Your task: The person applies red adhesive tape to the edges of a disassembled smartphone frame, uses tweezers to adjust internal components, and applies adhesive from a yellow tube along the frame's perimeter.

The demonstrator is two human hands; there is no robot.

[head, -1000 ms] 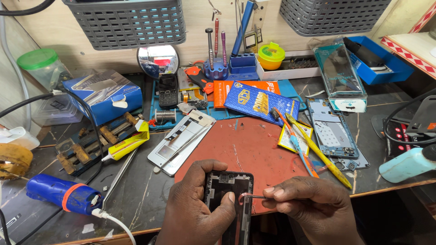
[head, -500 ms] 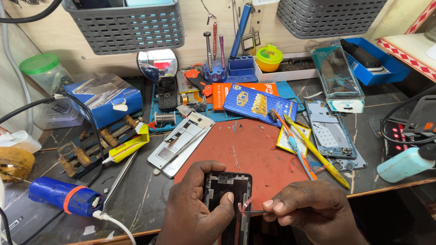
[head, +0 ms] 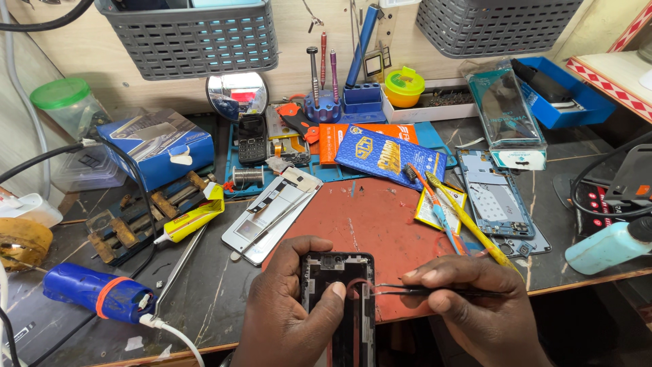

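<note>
**Observer:** Two hands in frame, both at the bottom edge. Left hand (head: 292, 319) is wrapped around an opened black phone frame (head: 338, 299), fingers behind it, thumb laid across its front. Frame stands upright toward the camera, over the near edge of the red work mat (head: 367, 217).

**Recorder:** Right hand?

**Observer:** Right hand (head: 468, 299) is closed in a pinch on thin metal tweezers (head: 407, 290). Tweezers lie nearly level, tips pointing left, meeting a thin red wire loop (head: 358, 289) at the frame's right side, just beside the left thumb. Whether the tips actually clamp the wire, I cannot tell.

**Recorder:** Surroundings, near first.

**Observer:** On the mat's left edge, a silver-white phone back panel (head: 272, 214), tilted. Left of that, a yellow glue tube (head: 190, 221) resting against a small bench vise (head: 136, 221). A blue hot-air tool (head: 95, 292) with an orange band lies at the lower left, white cord attached.

**Recorder:** Right side?

**Observer:** Yellow-handled tool (head: 468, 221) and a blue one lying diagonally just above the right hand. Beyond them, a stripped phone chassis (head: 492, 200) flat on the bench. Pale blue squeeze bottle (head: 604, 245) on its side at far right.

**Recorder:** Back row?

**Observer:** Blue printed pouch (head: 390, 156), black keypad phone (head: 252, 139), round mirror (head: 236, 95), blue screwdriver stand (head: 322, 105). Two grey baskets (head: 190, 37) hang on the wall.
</note>
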